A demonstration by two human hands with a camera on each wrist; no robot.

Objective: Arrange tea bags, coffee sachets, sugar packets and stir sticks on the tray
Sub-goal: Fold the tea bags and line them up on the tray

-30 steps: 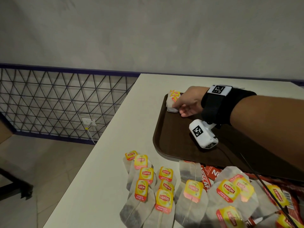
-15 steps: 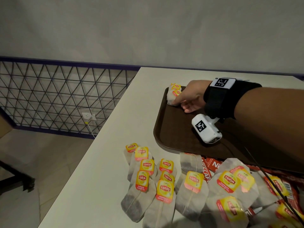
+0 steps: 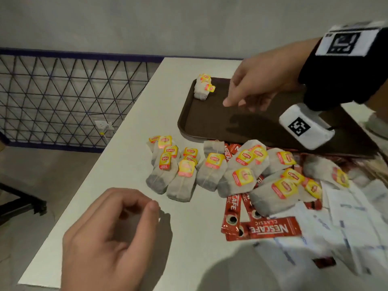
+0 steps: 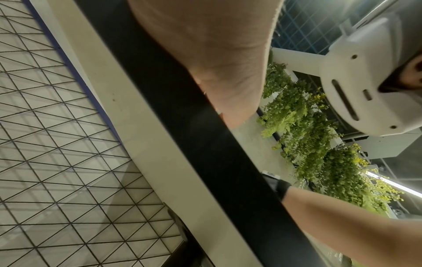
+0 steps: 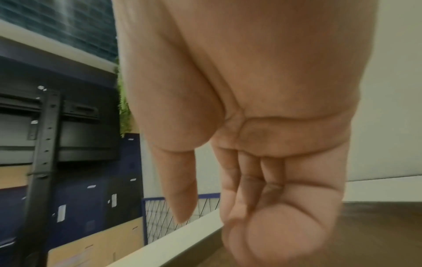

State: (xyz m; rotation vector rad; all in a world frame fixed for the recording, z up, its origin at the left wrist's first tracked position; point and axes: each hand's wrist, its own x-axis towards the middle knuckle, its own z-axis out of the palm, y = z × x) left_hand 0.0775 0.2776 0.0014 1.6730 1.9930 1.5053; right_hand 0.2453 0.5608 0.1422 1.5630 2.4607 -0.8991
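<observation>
A brown tray [image 3: 210, 122] lies on the white table [image 3: 130, 185]. Two Lipton tea bags [image 3: 203, 88] sit stacked in its far left corner. My right hand [image 3: 241, 101] hovers above the tray to the right of them, fingers hanging relaxed and holding nothing; the right wrist view shows the same empty hand [image 5: 228, 216] over the tray [image 5: 376, 225]. My left hand [image 3: 136, 208] hangs over the table's near left part, fingers loosely curled around nothing. Loose tea bags [image 3: 212, 164], red Nescafe sachets [image 3: 266, 228] and white sugar packets [image 3: 346, 206] lie heaped in front of the tray.
The table's left edge [image 3: 100, 164] drops to the floor beside a wire mesh fence [image 3: 63, 97]. A grey wall [image 3: 168, 24] stands behind the table. The heap overlaps the tray's near rim.
My right hand has let go of the tea bags in the tray's corner and pulled back and up. My left hand has come into view at the lower left.
</observation>
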